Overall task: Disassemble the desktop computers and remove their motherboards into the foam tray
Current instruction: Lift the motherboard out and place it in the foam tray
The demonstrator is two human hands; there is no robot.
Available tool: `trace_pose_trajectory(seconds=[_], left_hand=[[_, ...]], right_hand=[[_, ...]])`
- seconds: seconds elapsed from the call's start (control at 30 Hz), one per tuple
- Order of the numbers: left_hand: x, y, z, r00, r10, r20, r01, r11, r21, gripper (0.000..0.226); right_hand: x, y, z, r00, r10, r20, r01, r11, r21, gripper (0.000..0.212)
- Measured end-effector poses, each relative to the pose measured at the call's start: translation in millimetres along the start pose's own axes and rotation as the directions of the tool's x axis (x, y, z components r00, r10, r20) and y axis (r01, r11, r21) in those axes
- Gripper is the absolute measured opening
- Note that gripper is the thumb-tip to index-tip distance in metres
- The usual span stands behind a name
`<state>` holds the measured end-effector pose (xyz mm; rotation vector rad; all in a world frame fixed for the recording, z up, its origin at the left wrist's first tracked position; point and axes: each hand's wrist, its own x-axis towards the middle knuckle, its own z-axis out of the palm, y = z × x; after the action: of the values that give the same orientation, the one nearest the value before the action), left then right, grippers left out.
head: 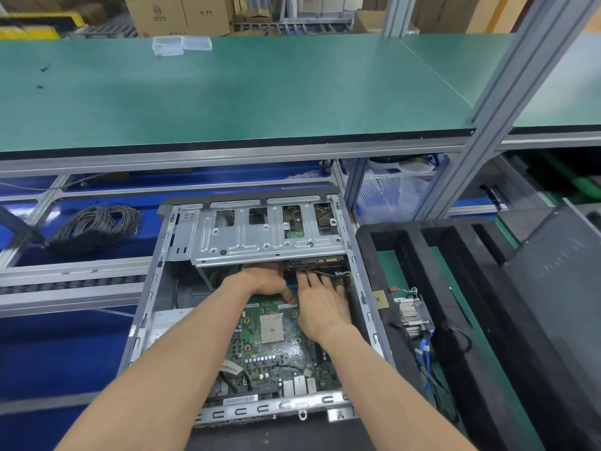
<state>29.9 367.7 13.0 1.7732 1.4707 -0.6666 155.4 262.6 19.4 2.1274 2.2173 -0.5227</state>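
Observation:
An open grey desktop case (pixel 153 288) lies in front of me with its green motherboard (pixel 276 356) still inside, the bare CPU socket (pixel 271 327) facing up. Both hands reach to the board's far edge, under the silver drive cage (pixel 260 236). My left hand (pixel 265 281) is bent at the wrist over the memory slots, its fingertips hidden under the cage and behind my right hand. My right hand (pixel 322 305) lies with fingers stretched forward on the board's far right corner, beside loose cables (pixel 338 274). The black foam tray (pixel 419 245) stands just right of the case.
A finned heatsink (pixel 414 315) with blue and black cables lies in the foam tray. A dark case panel (pixel 553 288) leans at far right. A coil of black cable (pixel 97 224) sits left on the blue surface. A green shelf (pixel 260 92) spans overhead, beside an aluminium post (pixel 471 151).

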Motion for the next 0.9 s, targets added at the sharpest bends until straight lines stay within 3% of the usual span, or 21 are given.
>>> trace_pose_trajectory(seconds=[0.2, 0.27, 0.47, 0.63, 0.73, 0.8, 0.9], left_hand=[[1, -1, 4, 0.994, 0.068, -0.081, -0.066, 0.997, 0.029, 0.029], [-2, -2, 6, 0.985, 0.096, -0.141, -0.09, 0.995, 0.044, 0.013], [-24, 0, 20, 0.917, 0.164, -0.363, -0.063, 0.96, 0.274, 0.019], [-48, -8, 33, 0.836, 0.253, -0.487, -0.1, 0.943, 0.318, 0.019], [-64, -7, 37, 0.896, 0.255, -0.364, -0.158, 0.948, 0.275, 0.013], [-76, -5, 42, 0.945, 0.251, -0.211, -0.211, 0.958, 0.194, 0.013], [-91, -5, 51, 0.975, 0.214, -0.057, -0.196, 0.953, 0.229, 0.014]], right_hand=[[-2, -2, -2, 0.997, -0.082, -0.004, 0.082, 0.996, -0.019, 0.061], [-4, -4, -5, 0.992, -0.128, -0.022, 0.128, 0.992, -0.015, 0.055], [-12, -9, -15, 0.969, -0.228, -0.092, 0.231, 0.973, 0.019, 0.04], [-24, -12, -25, 0.987, -0.158, -0.019, 0.159, 0.98, 0.116, 0.023], [-29, -12, -31, 0.988, -0.108, 0.113, 0.096, 0.99, 0.107, 0.018], [-34, -14, -34, 0.968, -0.126, 0.215, 0.11, 0.99, 0.089, 0.015], [-43, -15, -35, 0.915, -0.19, 0.356, 0.17, 0.982, 0.086, 0.018]])
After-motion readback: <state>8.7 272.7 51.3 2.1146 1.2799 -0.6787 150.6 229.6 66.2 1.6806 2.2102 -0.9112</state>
